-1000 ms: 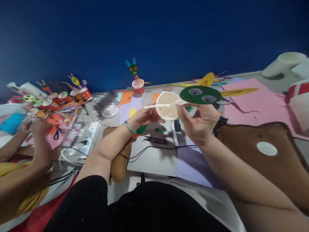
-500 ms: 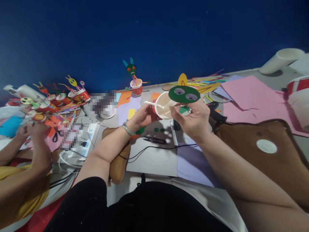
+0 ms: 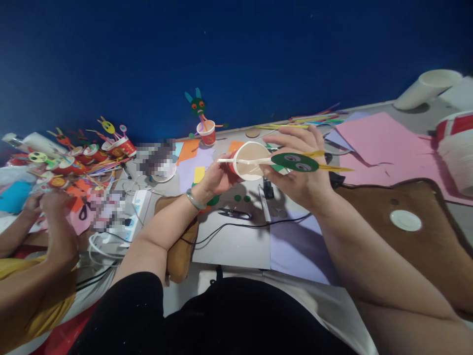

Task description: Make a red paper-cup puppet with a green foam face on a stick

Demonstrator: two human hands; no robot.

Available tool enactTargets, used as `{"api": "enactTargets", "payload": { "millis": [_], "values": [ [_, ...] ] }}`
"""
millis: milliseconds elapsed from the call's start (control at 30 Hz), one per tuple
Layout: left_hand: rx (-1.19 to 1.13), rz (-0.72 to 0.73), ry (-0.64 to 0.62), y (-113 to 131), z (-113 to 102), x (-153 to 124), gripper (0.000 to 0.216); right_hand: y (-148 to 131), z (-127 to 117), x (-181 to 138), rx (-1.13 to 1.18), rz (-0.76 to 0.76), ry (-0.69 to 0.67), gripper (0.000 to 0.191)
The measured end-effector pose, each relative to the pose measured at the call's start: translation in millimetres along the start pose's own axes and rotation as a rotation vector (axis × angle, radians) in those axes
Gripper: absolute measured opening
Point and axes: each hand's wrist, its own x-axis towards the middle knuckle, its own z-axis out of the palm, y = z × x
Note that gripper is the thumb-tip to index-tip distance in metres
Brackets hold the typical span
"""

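My left hand (image 3: 218,178) is closed around the red-and-white paper cup (image 3: 235,170), which is tipped so that its mouth faces me. A white straw (image 3: 226,160) pokes out through the cup's left side and runs across its opening. At the right rim, the straw leads to a green paper face (image 3: 295,162) with two printed eyes and yellow ears, tilted over to the right. My right hand (image 3: 305,180) has its thumb against the straw's neck, just under the face. The other fingers stretch up behind the face. Exactly where the index finger grips is partly hidden.
A finished cup figure (image 3: 206,132) stands by the blue wall. Thread snips (image 3: 236,214), green paper discs and a black cable (image 3: 221,228) lie below my hands. Pink paper (image 3: 373,133) is at right. A co-worker's hands (image 3: 55,202) and several cup figures are at left.
My right hand has turned, its fingers now raised and more stretched. The green face has tipped down and to the right, ears now pointing right. The cup's mouth faces me more.
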Motion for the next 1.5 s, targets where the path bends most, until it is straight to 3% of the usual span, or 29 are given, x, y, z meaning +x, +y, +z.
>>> {"api": "enactTargets", "payload": {
  "millis": [267,833,1133,1333,1500],
  "values": [
    [-0.019,-0.029,0.024,2,2,-5,0.032,0,15,-2,0.048,-0.125,0.204,0.024],
    [0.003,-0.022,-0.016,-6,-8,3,0.035,-10,8,-3,0.043,0.093,0.009,0.009],
    [0.034,0.003,-0.032,-2,-1,-4,0.026,-3,15,-10,0.049,0.053,0.078,0.031],
    [-0.003,0.021,-0.015,-4,-1,-4,0.025,-16,18,-8,0.059,0.041,0.082,0.004],
    [-0.017,0.022,0.029,-3,6,-8,0.035,-20,23,-9,0.042,0.051,0.102,0.004]
  ]
}}
